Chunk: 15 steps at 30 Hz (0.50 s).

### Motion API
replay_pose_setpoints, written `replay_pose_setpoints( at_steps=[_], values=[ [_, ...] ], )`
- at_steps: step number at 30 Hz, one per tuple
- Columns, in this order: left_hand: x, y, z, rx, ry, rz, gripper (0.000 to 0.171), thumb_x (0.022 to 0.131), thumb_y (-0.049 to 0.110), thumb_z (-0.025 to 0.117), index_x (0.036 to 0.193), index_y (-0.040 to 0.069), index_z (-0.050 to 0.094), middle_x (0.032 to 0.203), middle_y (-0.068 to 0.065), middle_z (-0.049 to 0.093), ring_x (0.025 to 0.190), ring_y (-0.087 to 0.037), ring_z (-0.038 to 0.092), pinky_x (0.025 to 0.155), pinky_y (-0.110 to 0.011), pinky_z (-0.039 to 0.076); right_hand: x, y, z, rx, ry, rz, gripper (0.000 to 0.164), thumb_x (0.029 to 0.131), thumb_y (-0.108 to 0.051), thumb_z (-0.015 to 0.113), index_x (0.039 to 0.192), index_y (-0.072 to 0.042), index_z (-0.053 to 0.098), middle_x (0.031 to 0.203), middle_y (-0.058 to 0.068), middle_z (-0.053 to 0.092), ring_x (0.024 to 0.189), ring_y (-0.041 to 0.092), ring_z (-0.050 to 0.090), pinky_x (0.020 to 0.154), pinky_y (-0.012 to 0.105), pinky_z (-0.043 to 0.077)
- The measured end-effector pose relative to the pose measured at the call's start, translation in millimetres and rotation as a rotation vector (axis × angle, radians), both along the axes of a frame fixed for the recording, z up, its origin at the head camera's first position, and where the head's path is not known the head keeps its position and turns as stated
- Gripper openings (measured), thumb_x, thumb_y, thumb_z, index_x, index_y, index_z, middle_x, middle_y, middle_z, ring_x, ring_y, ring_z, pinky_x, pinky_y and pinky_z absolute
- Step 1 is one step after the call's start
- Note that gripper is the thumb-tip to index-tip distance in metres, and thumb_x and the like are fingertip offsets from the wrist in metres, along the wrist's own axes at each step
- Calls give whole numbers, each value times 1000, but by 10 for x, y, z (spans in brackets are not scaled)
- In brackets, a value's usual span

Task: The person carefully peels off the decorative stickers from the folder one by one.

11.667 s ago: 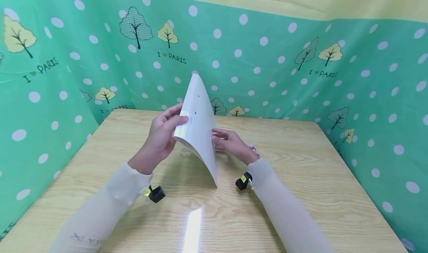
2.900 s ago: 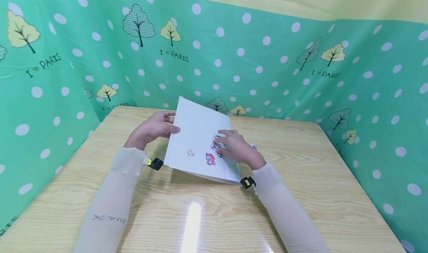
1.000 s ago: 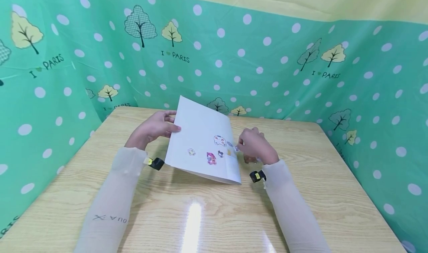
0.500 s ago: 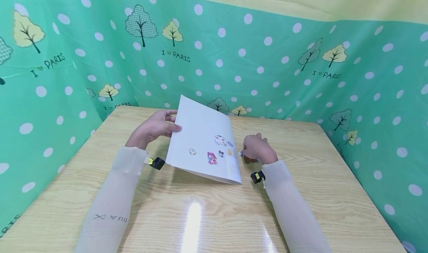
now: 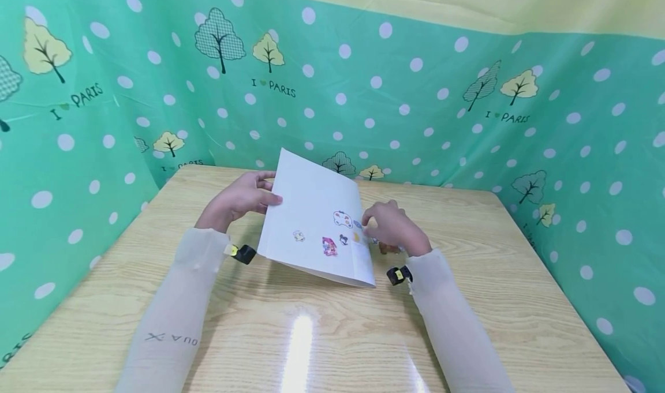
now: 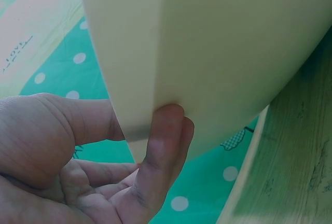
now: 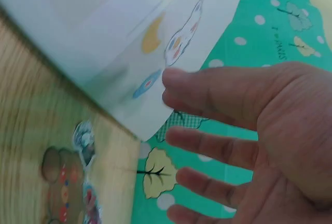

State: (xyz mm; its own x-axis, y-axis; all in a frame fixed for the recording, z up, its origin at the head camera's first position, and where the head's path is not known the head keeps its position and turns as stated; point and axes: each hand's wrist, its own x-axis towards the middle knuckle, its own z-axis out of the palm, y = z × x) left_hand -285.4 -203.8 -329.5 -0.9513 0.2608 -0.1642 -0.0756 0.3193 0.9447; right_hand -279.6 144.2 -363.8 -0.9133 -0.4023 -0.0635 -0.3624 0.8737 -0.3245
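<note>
A large white sheet, stiff like card and slightly bowed, stands tilted on the table. My left hand grips its left edge, thumb on the front and fingers behind. Several stickers are on its lower right: a white game-controller shape, a yellow crescent, a blue oval and a red-pink one. My right hand is at the sheet's right edge, near the blue oval. Its thumb and index tips are close together, with nothing visible between them; the other fingers extend loosely.
Loose clear-edged stickers, one with a brown bear-like shape, lie on the wooden table below my right hand. A green dotted curtain hangs behind and at both sides.
Over the last second my right hand went from the sheet's edge to the loose stickers and back left to the edge. Much earlier the sheet stood more upright. The left hand has recently stayed put.
</note>
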Motion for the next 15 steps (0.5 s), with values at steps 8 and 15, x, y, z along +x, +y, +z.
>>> replay_pose_setpoints(
  at_steps=[8,15],
  values=[
    [8,-7,3,1,6,-9,81,95,0,67,162,2,20,130,-23,52,100,-29,69,85,-41,60,70,-118,27,-94,-9,96,13,93,-22,77,106,-23,79,133,2,64,125,35,42,96,57,43],
    [9,-6,5,-4,3,-9,81,95,1,67,162,3,20,131,-23,53,101,-29,69,85,-42,60,125,-215,43,-87,-2,141,12,93,-22,77,105,-26,79,134,1,63,127,33,43,97,55,45]
  ],
)
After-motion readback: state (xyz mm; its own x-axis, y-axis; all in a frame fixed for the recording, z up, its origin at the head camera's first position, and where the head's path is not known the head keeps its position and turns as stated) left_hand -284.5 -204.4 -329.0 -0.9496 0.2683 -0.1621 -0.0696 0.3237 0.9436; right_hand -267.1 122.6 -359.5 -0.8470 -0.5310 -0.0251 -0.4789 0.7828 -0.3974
